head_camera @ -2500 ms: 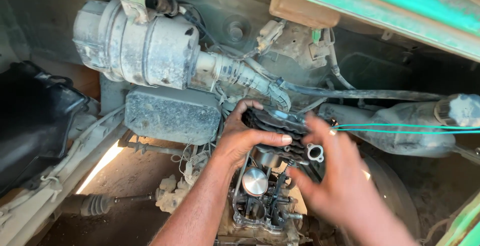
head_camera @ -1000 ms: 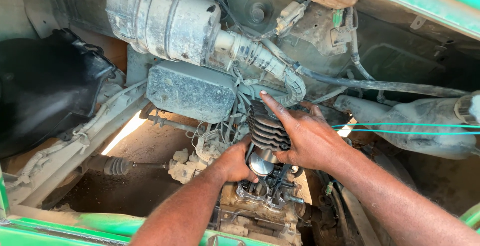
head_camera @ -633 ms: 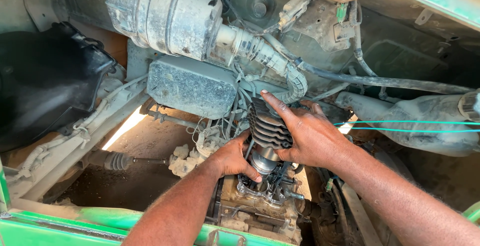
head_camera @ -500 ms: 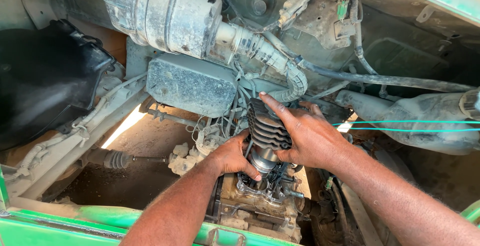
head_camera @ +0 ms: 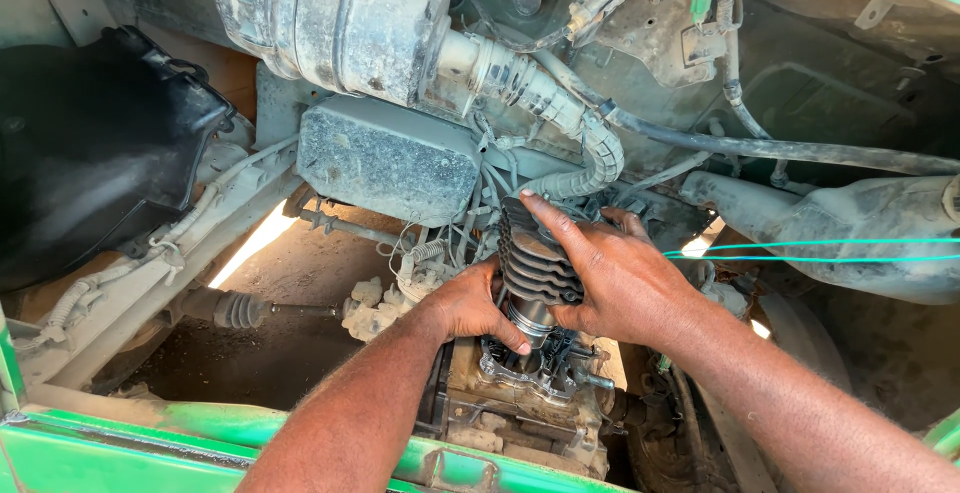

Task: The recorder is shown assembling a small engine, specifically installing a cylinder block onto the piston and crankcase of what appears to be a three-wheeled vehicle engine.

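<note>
Pretty cramped engine bay here, everything wearing a coat of grey dust. A big ribbed air filter canister (head_camera: 335, 18) is sitting up top, with a corrugated hose (head_camera: 560, 113) curling down from it. Below that a dusty grey box (head_camera: 385, 161) is hanging. A black plastic cover (head_camera: 95, 143) is filling the left side. Sunlight is hitting the dirt ground (head_camera: 300, 263) underneath. Green painted bodywork (head_camera: 190, 443) is running along the bottom edge, and thin green cords (head_camera: 830, 250) are stretching off to the right.
</note>
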